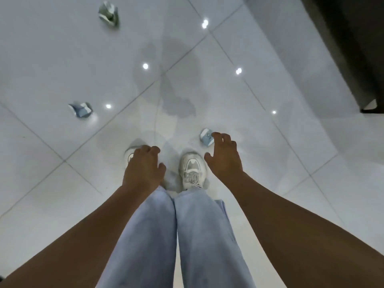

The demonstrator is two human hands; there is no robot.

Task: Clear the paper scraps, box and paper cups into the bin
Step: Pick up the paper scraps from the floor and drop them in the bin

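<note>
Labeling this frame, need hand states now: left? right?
Left hand: open, fingers loosely curled, holding nothing.
Right hand: open, fingertips at a paper scrap, not gripping it.

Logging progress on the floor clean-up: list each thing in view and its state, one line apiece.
Far scrap: crumpled, on the floor, untouched.
Left scrap: crumpled, on the floor, untouched.
Near scrap: crumpled, on the floor, at the right hand's fingertips; contact unclear.
Right hand: fingers spread, holding nothing.
Left hand: fingers loosely curled, holding nothing.
Bin: not in view.
</note>
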